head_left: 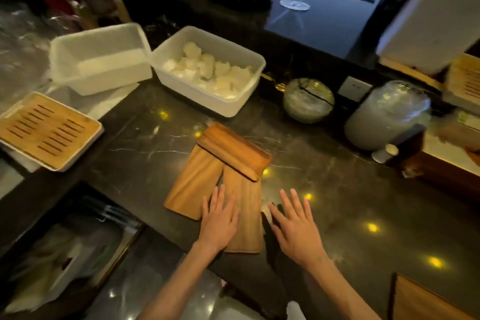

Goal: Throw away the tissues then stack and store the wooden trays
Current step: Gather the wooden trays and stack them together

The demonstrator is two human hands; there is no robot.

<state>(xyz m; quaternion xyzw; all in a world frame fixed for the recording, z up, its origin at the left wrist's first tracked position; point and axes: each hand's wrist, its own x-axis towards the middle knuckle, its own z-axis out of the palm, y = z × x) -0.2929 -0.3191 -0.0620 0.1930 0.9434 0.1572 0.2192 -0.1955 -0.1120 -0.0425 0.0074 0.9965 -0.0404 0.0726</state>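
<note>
Three long wooden trays lie on the dark marble counter [337, 189]. Two lie side by side, the left tray [193, 184] and the right tray [246, 205]. A third tray [233, 152] rests crosswise over their far ends. My left hand [219, 218] lies flat with fingers spread across the near ends of the two lower trays. Just right of the trays, my right hand [296, 226] hovers or rests open on the counter, holding nothing. A white tub [249, 86] behind the trays holds several crumpled white tissues [207, 70].
An empty white tub [101, 60] stands left of the tissue tub. A slatted wooden tray in a white frame [46, 132] sits at the left edge. A glass bowl [309, 100] and a big jar [389, 114] stand at the right. A bin with a bag [52, 267] is on the floor at lower left.
</note>
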